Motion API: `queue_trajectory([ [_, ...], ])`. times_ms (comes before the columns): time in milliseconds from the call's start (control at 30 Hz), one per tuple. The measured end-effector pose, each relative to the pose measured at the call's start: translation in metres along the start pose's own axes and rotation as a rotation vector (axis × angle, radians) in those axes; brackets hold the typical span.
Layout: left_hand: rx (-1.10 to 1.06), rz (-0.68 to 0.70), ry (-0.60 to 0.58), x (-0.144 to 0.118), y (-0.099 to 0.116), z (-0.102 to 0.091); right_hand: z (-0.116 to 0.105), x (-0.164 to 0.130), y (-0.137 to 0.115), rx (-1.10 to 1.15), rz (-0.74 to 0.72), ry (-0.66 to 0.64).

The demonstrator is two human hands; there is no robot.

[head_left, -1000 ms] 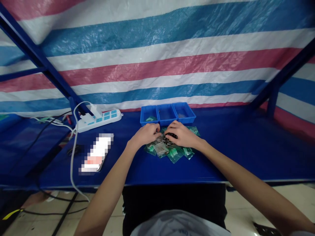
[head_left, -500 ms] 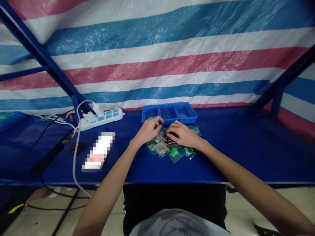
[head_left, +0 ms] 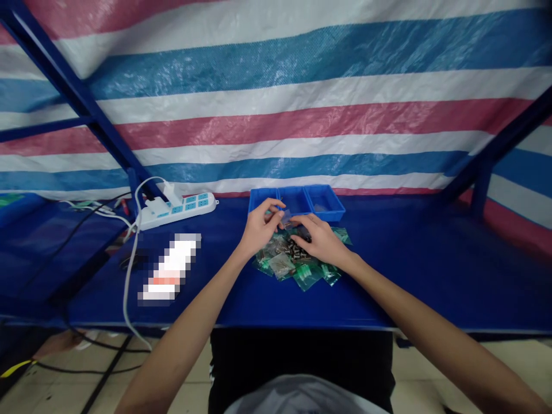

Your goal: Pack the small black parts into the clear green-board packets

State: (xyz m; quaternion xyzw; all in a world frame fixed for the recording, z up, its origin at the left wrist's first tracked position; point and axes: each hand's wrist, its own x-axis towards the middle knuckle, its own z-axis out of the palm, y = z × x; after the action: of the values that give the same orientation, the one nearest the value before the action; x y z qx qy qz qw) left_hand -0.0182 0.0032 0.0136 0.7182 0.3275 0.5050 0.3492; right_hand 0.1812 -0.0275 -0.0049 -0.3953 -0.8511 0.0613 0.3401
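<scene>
Left hand (head_left: 259, 229) is pinching a small clear bag (head_left: 285, 215) just above the pile of green bags (head_left: 297, 263), lifted so its mouth is reachable. Right hand (head_left: 321, 241) is resting curled on the pile beside the loose dark parts (head_left: 296, 249); can't tell if it's grasping any. Blue trays (head_left: 321, 203) are sitting just behind on the surface (head_left: 409, 270).

Blue bench (head_left: 388, 287): power strip (head_left: 181, 208), three bins (head_left: 297, 202), green bags (head_left: 297, 265).
</scene>
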Motion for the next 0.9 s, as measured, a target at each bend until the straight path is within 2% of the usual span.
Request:
queue_trajectory([
  [100, -0.12, -0.042, -0.007, 0.0006, -0.0003, 0.0054, 0.0023, 0.0, -0.0013, 0.039, 0.018, 0.079],
  [267, -0.134, -0.091, -0.045, -0.0015, 0.0036, 0.0069, -0.0006, 0.0025, -0.0041, 0.081, 0.017, 0.153],
  [400, 0.005, -0.09, -0.09, -0.0043, 0.0076, 0.0055, -0.0043, 0.0048, -0.0038, 0.122, 0.097, 0.181],
  [600, 0.342, 0.065, -0.043, -0.007, 0.0056, 0.0077, -0.0053, 0.0066, -0.0029, 0.219, 0.178, 0.161],
  [767, 0.366, 0.077, -0.058, -0.0065, 0.0055, 0.0079, -0.005, 0.0064, -0.0046, 0.269, 0.214, 0.134],
  [900, 0.349, 0.074, -0.071, -0.0047, 0.0066, 0.0058, -0.0029, 0.0059, -0.0054, 0.428, 0.279, 0.133],
])
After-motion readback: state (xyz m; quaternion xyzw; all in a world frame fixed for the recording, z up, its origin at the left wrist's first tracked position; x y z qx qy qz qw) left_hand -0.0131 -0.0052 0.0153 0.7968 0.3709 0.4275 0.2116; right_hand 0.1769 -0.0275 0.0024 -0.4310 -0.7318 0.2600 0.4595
